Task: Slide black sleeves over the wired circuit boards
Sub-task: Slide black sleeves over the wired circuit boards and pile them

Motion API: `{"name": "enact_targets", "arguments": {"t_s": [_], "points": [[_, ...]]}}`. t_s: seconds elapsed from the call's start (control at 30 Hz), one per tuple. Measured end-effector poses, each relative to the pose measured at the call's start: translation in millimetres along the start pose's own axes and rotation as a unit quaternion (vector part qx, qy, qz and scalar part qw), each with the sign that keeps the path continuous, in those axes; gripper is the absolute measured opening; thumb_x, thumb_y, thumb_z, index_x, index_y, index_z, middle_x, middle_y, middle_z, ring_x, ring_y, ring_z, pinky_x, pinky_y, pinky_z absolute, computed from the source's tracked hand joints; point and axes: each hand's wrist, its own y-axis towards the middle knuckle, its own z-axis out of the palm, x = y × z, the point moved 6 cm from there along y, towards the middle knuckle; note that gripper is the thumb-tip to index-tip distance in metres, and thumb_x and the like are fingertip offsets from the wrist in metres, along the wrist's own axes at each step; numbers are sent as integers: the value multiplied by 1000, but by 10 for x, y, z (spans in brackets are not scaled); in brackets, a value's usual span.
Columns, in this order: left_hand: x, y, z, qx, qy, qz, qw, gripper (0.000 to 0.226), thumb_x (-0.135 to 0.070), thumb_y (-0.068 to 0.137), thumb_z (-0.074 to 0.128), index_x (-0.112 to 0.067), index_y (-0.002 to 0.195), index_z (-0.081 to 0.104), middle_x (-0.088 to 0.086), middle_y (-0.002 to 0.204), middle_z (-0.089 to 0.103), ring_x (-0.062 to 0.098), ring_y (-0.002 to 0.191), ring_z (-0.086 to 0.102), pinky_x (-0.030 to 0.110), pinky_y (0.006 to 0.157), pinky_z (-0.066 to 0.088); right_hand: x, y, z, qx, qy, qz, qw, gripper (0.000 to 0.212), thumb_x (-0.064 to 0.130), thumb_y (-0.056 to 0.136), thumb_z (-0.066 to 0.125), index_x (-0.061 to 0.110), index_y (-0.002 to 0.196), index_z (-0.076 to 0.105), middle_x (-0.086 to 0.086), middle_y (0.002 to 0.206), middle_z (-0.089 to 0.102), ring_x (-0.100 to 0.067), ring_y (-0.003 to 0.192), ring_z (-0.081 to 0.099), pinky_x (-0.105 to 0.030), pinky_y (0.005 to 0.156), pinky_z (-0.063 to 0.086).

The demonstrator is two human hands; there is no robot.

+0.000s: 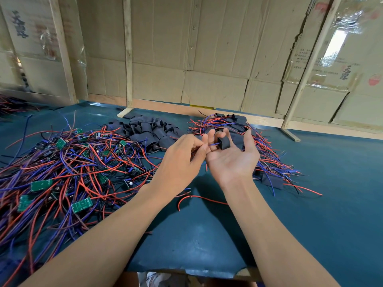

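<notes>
A tangle of wired circuit boards (62, 168) is spread on the table (310, 214), left of the hands. Wire ends (213, 144) are pinched by the left hand (182, 160). A black sleeve (223, 142) is held in the upturned right hand (232, 158), fingers loosely curled.

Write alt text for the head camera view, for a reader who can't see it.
Over a teal table, the left hand pinches blue wire ends toward a black sleeve held in the right hand. Unsleeved wired circuit boards lie left, spare sleeves behind, finished ones right.
</notes>
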Motion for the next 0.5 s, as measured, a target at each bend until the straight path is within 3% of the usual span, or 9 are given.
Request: {"name": "enact_targets", "arguments": {"t_s": [0.1,0.3,0.5], "points": [[19,4,2,0,-7,-11,1000,8,-25,97,60,-21,92,61,-10,87,64,5,82,57,13,70,42,4,0,27,10,-21,-1,1000,48,49,92,64,8,114,52,-11,77,56,-35,78,65,-45,79,58],[36,10,-20,-26,-44,-52,997,8,-22,96,63,-23,88,62,-36,78,61,-12,72,56,3,65,36,4,6,53,9,-55,-13,998,50,47,91,66,9,121,52,-11,75,54,-35,75,65,-45,79,58],[68,18,-15,-39,-84,-88,992,6,-21,96,64,-20,91,67,-35,76,64,-11,73,59,2,66,37,-11,-17,63,3,-87,-11,996,47,45,94,64,10,121,51,-10,73,53,-34,73,64,-42,72,58]]}}
